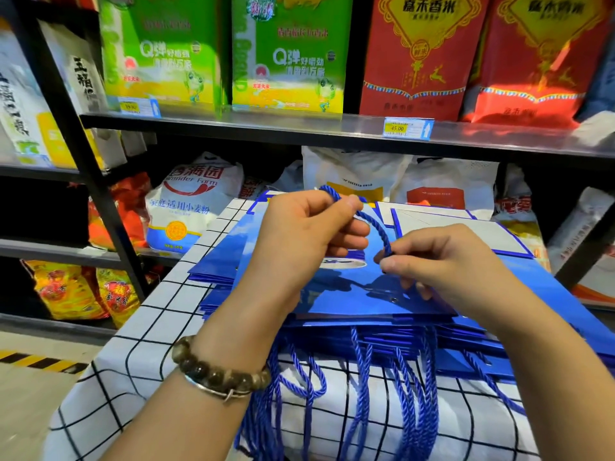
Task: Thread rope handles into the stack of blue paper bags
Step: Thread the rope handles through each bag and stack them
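Both hands work above the stack of blue paper bags (pixel 216 264), which lies flat on a table under a white cloth with a black grid (pixel 133 357), in front of the store shelving. The left hand (pixel 299 234) has its fingers curled in, thumb and forefinger pinching a blue twisted rope (pixel 372 221) near its far end; a short loop of rope sticks out beyond the thumb. The rope runs rightward and nearer to the right hand (pixel 442 261), which pinches its other end between thumb and forefinger, the remaining fingers bent down with their tips resting on the top bag (pixel 352 294). A small metal eyelet (pixel 394 299) shows in that bag close to the right fingertips. From the near edge of the stack, many blue rope handles (pixel 361 387) hang down over the cloth. A brown bead bracelet (pixel 216 371) and a thin metal bangle sit on the left wrist. Behind, a metal shelf (pixel 266 124) carries green packs (pixel 293 54) at left and red packs (pixel 419 54) at right, with a yellow price tag (pixel 407 128) on its front edge. White sacks (pixel 193 201) fill the lower shelf.
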### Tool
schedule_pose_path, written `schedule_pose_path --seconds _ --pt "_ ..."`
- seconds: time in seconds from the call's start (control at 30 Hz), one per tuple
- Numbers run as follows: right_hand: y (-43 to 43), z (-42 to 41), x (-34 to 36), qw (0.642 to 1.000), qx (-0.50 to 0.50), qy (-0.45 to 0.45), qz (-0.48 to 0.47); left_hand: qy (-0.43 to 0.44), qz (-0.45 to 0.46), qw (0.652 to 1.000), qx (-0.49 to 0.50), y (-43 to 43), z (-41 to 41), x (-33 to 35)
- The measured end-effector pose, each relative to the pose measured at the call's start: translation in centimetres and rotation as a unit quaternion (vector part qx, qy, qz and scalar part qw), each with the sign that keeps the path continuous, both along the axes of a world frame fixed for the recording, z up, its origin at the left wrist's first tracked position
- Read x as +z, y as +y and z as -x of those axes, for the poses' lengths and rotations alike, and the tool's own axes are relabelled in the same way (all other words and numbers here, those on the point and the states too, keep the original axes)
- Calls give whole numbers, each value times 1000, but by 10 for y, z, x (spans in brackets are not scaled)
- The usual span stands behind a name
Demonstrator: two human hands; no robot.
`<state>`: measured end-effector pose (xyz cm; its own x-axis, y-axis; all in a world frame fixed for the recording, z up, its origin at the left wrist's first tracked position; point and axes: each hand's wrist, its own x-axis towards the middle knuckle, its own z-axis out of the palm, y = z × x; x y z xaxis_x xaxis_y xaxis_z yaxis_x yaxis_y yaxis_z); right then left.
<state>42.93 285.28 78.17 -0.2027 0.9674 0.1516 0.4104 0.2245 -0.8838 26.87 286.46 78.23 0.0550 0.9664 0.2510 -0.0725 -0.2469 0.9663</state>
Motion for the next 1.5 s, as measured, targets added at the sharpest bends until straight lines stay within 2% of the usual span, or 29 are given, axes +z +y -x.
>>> schedule_pose_path --seconds 0.1,0.17,0.23,0.3,0.37,0.4,0.53,0.67,0.9,1.03,1.17,1.27,1.3,1.43,1.5 --pt "2 -8 -4 1000 -14 -15 8 68 0 998 -10 1 1 -4" --pt "3 -12 -9 1000 -17 -6 24 189 -35 981 -6 -1 3 -13" --pt "3 -16 -12 999 -31 1 32 342 -81 936 -4 -8 4 -21" --pt "2 -18 -13 999 -35 -3 28 473 -118 873 -21 -18 4 -21" --pt "3 -18 -15 999 -33 -22 4 553 -144 820 -31 -23 4 -21" --pt "4 -18 -17 998 -34 -43 -12 568 -149 809 -34 -23 4 -22" --pt "6 -20 -22 994 -33 -105 -30 548 -160 820 -39 -20 7 -23" --pt "7 -24 -21 990 -23 -133 -35 561 -200 802 -38 -19 7 -25" --pt "4 -20 -19 969 30 -233 -79 540 -269 798 -19 -18 6 -32" --pt "-3 -20 -21 968 83 -230 -53 520 -285 804 35 -18 7 -32" --pt "-2 -16 -26 959 48 -264 -89 544 -326 771 48 -18 7 -30" --pt "0 -12 -27 956 18 -273 -104 539 -285 785 110 -27 2 -35" --pt "0 -11 -27 955 15 -277 -108 549 -268 781 131 -31 -1 -35" --pt "-3 -7 -27 958 11 -263 -112 624 -234 721 191 -30 -13 -42" --pt "-5 -5 -28 959 10 -260 -115 626 -243 712 204 -26 -14 -45"
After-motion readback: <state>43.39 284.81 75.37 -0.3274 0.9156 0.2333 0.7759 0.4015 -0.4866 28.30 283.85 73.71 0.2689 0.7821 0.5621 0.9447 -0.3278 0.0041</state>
